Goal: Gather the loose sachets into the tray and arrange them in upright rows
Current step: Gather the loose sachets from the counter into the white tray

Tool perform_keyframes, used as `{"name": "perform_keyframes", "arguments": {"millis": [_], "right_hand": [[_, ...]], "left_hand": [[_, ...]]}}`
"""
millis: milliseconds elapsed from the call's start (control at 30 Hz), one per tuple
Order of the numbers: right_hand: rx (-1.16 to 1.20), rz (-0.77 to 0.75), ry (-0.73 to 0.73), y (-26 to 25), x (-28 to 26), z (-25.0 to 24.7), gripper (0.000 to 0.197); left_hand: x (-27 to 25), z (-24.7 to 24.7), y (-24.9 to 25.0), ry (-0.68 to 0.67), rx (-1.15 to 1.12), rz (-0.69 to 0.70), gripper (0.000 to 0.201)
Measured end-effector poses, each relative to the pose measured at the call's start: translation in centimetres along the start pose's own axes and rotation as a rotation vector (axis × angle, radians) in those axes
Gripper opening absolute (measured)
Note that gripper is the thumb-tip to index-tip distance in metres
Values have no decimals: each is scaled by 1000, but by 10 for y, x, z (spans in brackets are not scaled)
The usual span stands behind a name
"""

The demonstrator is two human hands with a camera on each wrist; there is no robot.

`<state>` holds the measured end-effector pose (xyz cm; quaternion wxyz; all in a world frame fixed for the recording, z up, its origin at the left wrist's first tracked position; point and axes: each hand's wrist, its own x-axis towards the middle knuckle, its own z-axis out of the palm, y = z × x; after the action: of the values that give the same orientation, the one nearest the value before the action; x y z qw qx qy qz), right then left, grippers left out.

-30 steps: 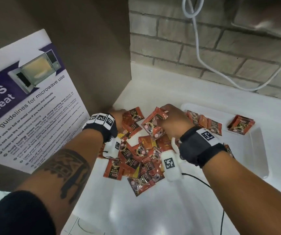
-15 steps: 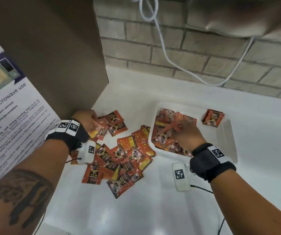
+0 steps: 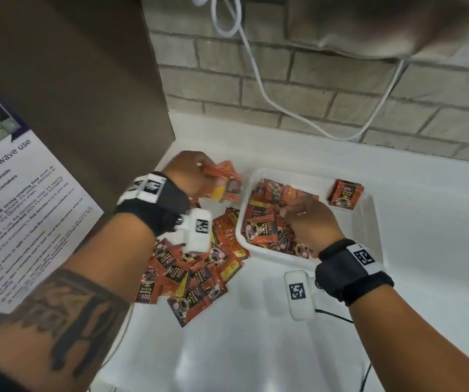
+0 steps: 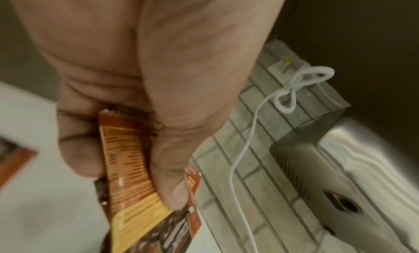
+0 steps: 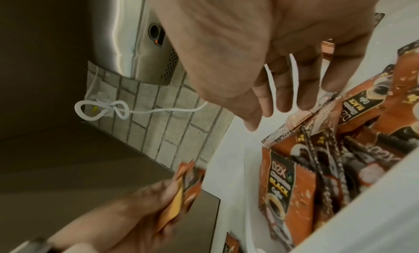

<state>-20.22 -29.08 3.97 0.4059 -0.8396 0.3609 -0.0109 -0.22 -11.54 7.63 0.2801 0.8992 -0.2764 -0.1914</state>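
White tabletop (image 3: 255,349) against a brick wall carries the loose sachets (image 3: 199,267) beside the tray (image 3: 374,227). Left hand (image 3: 188,171) pinches a small bunch of sachets (image 3: 224,182) near the tray, likely to feed it in. Right hand (image 3: 309,219), fingers relaxed and gripping nothing, rests over the sachets in the tray (image 3: 267,222), probably keeping them upright.

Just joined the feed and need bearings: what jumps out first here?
A heap of loose orange sachets sprawls on the white counter left of the white tray, itself half full of jumbled sachets. The left hand grips a bunch of sachets; the right hand reaches into the tray.
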Motion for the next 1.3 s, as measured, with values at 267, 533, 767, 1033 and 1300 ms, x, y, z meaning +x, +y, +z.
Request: {"name": "perform_keyframes", "arguments": {"millis": [267, 533, 767, 1033, 1300], "right_hand": [[17, -34, -158, -7, 12, 3, 23], [-37, -8, -131, -3, 25, 13, 8], [-172, 41, -70, 1, 33, 17, 37], [-258, 40, 50, -5, 32, 18, 48], [-160, -297, -47, -71, 6, 50, 22]], "left_hand": [[29, 104, 39, -26, -42, 25, 45], [31, 122, 32, -22, 179, 119, 63], [27, 91, 7, 61, 13, 78, 52], [41, 32, -105, -23, 427, -304, 81], [50, 29, -125, -103, 452, -149, 73]]}}
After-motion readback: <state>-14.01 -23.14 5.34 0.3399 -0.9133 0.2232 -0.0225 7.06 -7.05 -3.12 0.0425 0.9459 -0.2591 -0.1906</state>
